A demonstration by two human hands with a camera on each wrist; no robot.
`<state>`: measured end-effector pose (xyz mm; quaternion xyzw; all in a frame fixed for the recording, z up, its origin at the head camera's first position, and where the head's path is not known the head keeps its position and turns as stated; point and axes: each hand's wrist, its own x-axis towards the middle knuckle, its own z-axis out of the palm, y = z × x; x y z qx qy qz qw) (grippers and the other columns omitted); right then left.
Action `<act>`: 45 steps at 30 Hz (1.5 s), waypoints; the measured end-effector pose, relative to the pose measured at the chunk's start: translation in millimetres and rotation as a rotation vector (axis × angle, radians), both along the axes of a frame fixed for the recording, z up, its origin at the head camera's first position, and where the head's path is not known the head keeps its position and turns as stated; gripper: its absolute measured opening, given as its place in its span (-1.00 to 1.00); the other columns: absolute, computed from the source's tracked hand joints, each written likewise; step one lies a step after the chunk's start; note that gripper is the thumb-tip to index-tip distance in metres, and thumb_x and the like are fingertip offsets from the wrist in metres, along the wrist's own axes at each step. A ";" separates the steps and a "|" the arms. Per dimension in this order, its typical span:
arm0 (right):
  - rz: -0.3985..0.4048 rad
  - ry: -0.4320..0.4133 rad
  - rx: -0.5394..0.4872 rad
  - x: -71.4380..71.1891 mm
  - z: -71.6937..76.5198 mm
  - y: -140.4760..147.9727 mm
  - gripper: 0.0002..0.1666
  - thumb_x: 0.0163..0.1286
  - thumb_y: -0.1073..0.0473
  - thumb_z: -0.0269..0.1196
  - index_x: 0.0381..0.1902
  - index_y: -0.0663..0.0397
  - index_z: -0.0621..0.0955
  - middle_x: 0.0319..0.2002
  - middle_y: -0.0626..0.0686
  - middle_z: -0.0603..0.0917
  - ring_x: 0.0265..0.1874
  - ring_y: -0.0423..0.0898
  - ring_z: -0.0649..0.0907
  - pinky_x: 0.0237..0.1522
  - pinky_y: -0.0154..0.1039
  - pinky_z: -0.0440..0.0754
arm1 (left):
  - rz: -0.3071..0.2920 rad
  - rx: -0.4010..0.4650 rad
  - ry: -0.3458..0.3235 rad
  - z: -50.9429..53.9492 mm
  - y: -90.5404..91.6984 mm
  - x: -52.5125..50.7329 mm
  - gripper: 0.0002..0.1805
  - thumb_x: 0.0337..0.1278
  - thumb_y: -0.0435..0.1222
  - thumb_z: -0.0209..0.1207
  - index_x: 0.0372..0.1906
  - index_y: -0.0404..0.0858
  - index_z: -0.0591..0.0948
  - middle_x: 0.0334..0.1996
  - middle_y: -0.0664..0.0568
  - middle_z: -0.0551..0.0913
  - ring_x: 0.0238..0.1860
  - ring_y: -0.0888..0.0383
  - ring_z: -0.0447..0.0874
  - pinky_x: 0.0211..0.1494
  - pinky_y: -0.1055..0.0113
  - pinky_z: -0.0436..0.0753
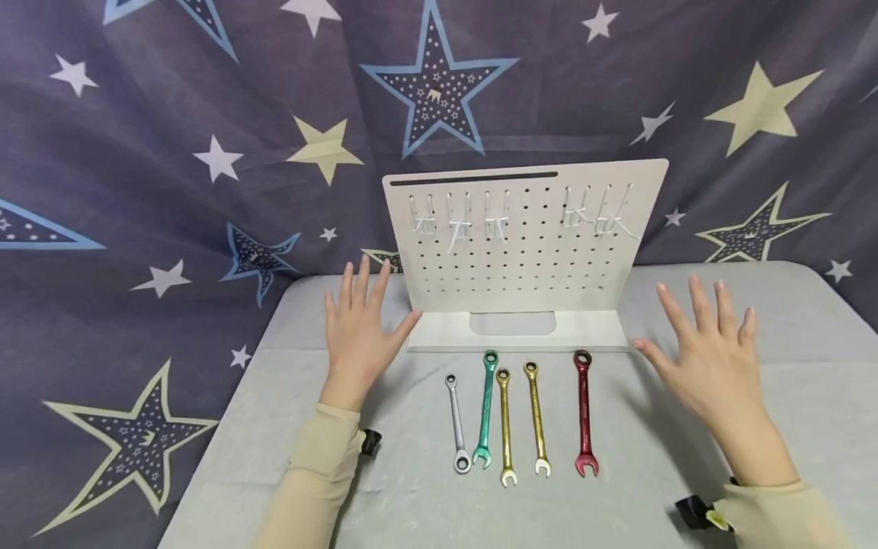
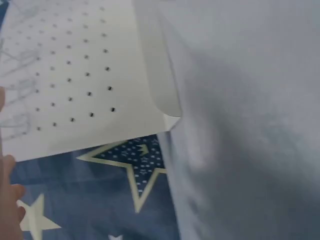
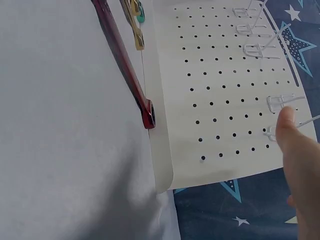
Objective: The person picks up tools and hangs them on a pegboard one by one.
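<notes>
My left hand [image 1: 357, 332], fingers spread and holding nothing, hovers near the left end of a white pegboard [image 1: 507, 267]. On the other side, my right hand [image 1: 713, 366] is spread too, right of the board's base. Between the hands several wrenches lie in a row on the cloth: a silver wrench [image 1: 457, 423], a green wrench [image 1: 486, 408], a gold wrench [image 1: 505, 427], a second gold wrench [image 1: 538, 419] and a red wrench [image 1: 584, 415]. Neither hand touches them. In the right wrist view the red wrench [image 3: 122, 57] lies with one end by the base.
White wire hooks [image 1: 458, 221] hang in the board's upper left, and more hooks [image 1: 607, 217] in its upper right. A grey cloth [image 1: 411, 503] covers the table. Behind it hangs a dark curtain [image 1: 171, 99] with stars.
</notes>
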<state>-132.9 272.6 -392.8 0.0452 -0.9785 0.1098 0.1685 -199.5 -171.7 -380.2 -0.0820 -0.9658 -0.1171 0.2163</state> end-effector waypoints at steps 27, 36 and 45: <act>0.068 0.087 -0.022 -6.2 -4.7 -7.3 -0.08 0.44 -0.34 0.08 0.58 -0.13 0.09 0.56 0.23 -0.05 0.53 0.19 -0.23 0.41 0.30 -0.39 | -0.044 0.865 -0.094 -24.1 13.9 -63.5 -0.11 0.20 0.26 0.17 0.55 0.30 0.03 0.47 0.15 0.24 0.45 0.13 0.18 0.41 -0.12 0.21; 0.079 0.116 -0.037 -4.4 -10.4 -8.6 -0.10 0.43 -0.30 0.13 0.57 -0.14 0.13 0.55 0.22 0.00 0.52 0.22 -0.11 0.42 0.33 -0.26 | -0.172 1.093 -0.102 -34.5 13.7 -73.9 -0.22 0.22 -0.12 0.34 0.49 0.01 0.26 0.30 -0.10 0.44 0.28 -0.04 0.41 0.33 -0.06 0.34; 0.099 0.135 -0.046 -4.7 -8.4 -9.8 -0.11 0.43 -0.26 0.16 0.57 -0.11 0.13 0.55 0.21 0.03 0.51 0.24 0.00 0.43 0.32 -0.15 | -0.176 1.109 -0.149 -42.8 24.6 -79.4 -0.30 0.22 -0.28 0.34 0.42 -0.17 0.34 0.14 -0.24 0.53 0.13 -0.08 0.51 0.24 0.11 0.47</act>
